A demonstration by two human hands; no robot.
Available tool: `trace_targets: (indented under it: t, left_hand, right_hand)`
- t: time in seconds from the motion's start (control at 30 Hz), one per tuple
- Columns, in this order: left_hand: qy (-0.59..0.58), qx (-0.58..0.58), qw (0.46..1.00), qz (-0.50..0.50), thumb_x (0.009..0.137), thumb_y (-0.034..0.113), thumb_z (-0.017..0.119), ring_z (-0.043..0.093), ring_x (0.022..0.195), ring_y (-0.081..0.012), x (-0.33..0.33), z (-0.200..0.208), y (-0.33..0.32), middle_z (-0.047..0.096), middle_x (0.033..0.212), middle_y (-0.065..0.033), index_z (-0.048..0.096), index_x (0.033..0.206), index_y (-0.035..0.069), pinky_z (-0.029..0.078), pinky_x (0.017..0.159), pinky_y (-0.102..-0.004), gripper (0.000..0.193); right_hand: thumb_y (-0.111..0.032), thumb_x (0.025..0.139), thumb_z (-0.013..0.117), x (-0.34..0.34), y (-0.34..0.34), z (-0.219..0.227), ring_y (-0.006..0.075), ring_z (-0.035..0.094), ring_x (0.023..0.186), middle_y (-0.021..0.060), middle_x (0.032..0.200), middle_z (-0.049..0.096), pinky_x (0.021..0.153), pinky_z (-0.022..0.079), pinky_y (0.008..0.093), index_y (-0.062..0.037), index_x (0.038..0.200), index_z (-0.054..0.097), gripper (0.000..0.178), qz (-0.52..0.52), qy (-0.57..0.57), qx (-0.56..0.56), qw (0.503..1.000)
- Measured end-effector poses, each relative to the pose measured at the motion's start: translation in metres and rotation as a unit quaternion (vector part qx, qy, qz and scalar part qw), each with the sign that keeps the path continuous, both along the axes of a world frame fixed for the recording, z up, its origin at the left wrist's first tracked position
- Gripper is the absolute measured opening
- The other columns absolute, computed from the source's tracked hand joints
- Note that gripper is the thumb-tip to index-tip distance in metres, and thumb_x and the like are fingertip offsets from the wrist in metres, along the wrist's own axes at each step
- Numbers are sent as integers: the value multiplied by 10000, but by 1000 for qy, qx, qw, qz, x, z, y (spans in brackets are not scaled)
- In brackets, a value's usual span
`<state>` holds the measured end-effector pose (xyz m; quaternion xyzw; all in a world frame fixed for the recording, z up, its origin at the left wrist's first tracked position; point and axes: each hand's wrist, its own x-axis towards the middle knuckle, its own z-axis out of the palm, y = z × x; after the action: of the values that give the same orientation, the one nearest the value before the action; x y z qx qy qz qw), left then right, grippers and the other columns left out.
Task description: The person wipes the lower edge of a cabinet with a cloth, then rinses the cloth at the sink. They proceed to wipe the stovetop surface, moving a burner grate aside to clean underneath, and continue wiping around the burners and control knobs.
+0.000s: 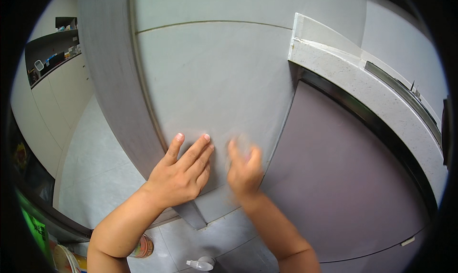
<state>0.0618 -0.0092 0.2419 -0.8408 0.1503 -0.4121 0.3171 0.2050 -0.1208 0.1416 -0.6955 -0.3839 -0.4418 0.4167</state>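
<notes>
My left hand (180, 175) lies with its fingers stretched out and apart against a pale grey tiled wall (214, 82), close to the grey door frame (112, 82). Nothing shows in that hand. To its right, my right hand (244, 170) is curled up against the same wall and blurred by motion. A pale, smeared patch shows around its fingers, too blurred to name. Below the hands, on the floor, stands a bottle with a white spray nozzle (201, 263).
At the right is a purple-grey cabinet front (348, 168) under a speckled white countertop (334, 60). A round container (143, 247) sits behind my left forearm. Through the doorway at the left are white cabinets (59, 106) and a tiled floor (95, 168).
</notes>
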Motion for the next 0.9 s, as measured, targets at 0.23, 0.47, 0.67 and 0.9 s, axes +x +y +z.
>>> trace_targets:
  t: [0.23, 0.47, 0.67, 0.9]
  left_hand:
    - [62, -22, 997, -43, 751, 128, 706, 642, 1061, -259, -20, 10, 7, 691, 991, -83, 620, 752, 60, 343, 1068, -587, 110]
    - [89, -29, 989, -116, 746, 129, 723, 655, 921, -242, -12, 11, 6, 672, 905, -88, 604, 760, 49, 467, 978, -521, 143]
    - [78, -46, 987, -135, 742, 121, 728, 651, 888, -241, -17, 7, 10, 649, 884, -86, 595, 768, 46, 484, 958, -505, 154]
    - [29, -39, 997, -62, 720, 99, 706, 640, 929, -237, -31, 2, 12, 647, 895, -66, 630, 796, 56, 451, 975, -488, 116]
  right_hand:
    - [-5, 817, 588, 19, 20, 95, 383, 560, 901, 213, 1072, 512, 766, 481, 441, -172, 1259, 636, 475, -48, 13, 127, 991]
    - [-36, 803, 643, -60, 20, -63, 339, 547, 897, 164, 1065, 538, 739, 473, 424, -221, 1161, 700, 406, 58, 32, 41, 997]
    - [1, 752, 650, -9, 33, 79, 338, 529, 900, 148, 1079, 507, 732, 473, 397, -218, 1142, 706, 450, 19, -77, 122, 989]
    - [37, 829, 654, -23, 45, -53, 343, 510, 1023, 180, 1182, 458, 891, 447, 389, -139, 1184, 684, 397, -14, -28, 148, 989]
